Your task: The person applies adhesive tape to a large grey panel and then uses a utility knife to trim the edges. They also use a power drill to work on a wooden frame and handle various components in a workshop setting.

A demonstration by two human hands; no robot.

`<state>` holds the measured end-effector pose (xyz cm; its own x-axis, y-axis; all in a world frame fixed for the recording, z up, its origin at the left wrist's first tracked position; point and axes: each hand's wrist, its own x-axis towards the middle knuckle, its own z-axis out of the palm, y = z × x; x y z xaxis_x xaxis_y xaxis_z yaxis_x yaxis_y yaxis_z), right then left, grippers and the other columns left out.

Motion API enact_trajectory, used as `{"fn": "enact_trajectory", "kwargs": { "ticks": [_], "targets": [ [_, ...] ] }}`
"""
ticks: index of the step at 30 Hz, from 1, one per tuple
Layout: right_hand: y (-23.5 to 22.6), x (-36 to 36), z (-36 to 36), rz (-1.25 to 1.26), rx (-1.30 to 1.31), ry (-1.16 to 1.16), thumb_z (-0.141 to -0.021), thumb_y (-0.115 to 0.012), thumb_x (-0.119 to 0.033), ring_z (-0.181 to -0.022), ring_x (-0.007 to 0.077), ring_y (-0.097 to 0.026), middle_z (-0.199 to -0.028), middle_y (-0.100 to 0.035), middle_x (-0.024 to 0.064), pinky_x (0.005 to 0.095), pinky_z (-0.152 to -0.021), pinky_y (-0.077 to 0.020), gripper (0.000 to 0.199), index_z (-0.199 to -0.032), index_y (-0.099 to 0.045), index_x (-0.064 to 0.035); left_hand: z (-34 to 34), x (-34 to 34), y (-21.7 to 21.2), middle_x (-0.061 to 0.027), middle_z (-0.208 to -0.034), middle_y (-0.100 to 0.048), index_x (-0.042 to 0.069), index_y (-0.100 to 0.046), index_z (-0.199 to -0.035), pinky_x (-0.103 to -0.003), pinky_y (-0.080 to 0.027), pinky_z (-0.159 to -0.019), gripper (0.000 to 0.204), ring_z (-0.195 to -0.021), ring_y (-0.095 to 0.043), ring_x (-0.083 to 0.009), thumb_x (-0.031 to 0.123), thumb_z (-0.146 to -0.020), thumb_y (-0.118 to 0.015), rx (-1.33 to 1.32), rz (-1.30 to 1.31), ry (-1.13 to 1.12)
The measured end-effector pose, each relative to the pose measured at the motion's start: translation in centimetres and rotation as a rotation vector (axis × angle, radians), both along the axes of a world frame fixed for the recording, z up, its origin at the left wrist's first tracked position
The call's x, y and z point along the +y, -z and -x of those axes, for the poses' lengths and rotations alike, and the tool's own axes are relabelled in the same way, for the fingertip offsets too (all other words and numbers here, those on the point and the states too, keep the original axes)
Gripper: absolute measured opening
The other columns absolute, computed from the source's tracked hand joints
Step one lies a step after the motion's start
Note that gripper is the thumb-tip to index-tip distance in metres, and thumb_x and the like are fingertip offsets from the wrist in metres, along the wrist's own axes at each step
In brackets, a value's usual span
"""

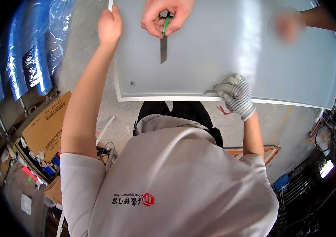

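In front of me lies a large grey panel (199,51) with a white frame. My left hand (110,27), bare, is closed on the frame's left edge; its fingers are partly hidden. My right hand (237,95), in a grey striped glove, is closed at the near edge of the frame. From its fingers a thin flat blade (210,91) points left along that edge. Just below the glove hangs a red strip (224,110); whether it belongs to the blade is unclear. Across the panel another person's hand (167,17) holds a flat metal blade (163,49) with a green-wrapped handle.
At the upper right a further hand (288,25) over the panel is blurred. Blue plastic-wrapped lengths (37,51) stand at the left, above a cardboard box (46,126) and clutter. A fan (323,139) stands at the right. Behind my right arm lies an orange-edged frame (272,155).
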<state>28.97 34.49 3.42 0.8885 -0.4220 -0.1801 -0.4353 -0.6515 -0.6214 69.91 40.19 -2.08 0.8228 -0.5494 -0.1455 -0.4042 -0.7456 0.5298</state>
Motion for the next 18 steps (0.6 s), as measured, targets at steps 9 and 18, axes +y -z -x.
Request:
{"fn": "enact_trajectory", "kwargs": {
  "ticks": [9,18],
  "targets": [
    [1.6,4.6,-5.5,-0.056,-0.318,0.155,-0.070,-0.068,-0.017,-0.077,0.0251,-0.053,-0.079,-0.057,0.0040,0.0384,-0.072,-0.0430,0.020,-0.090,-0.069,-0.0153,-2.0,1.1,3.1,-0.0319,-0.082,-0.059,-0.005,-0.057,-0.085,-0.052,-0.045,-0.074,0.046,-0.082,-0.058,-0.0471,0.035,-0.095,-0.036,-0.206,0.083,0.090],
    [0.4,6.8,-7.7,0.086,0.010,-0.041,-0.071,-0.066,-0.018,-0.078,0.0255,-0.054,-0.080,-0.060,0.0043,0.0385,-0.072,-0.0436,0.018,-0.089,-0.068,-0.0150,-1.6,0.4,3.3,-0.0316,-0.081,-0.060,-0.004,-0.057,-0.085,-0.054,-0.045,-0.073,0.047,-0.082,-0.059,-0.0474,0.036,-0.095,-0.036,-0.236,0.072,0.034]
  ]
}}
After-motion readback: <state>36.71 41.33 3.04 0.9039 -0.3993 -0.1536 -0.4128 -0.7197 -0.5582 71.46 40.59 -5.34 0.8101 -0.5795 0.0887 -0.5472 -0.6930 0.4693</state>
